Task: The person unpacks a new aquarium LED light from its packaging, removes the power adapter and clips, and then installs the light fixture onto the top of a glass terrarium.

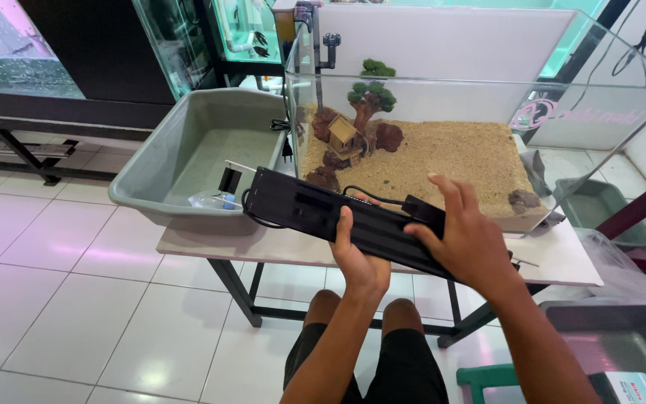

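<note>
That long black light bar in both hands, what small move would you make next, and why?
Probably lift it a little and level it over the glass tank. The left hand and right hand hold the black light bar tilted, below the tank's top rim, its cord trailing loose.

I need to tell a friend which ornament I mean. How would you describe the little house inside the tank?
Look in the glass tank on the table, at the left end of its sand bed. The small tan wooden house sits on reddish-brown rocks under a green-topped miniature tree, the only building there.

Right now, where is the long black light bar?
In the head view it sits centre frame: the black light bar is held by both hands, left hand and right hand, in front of the glass tank.
</note>
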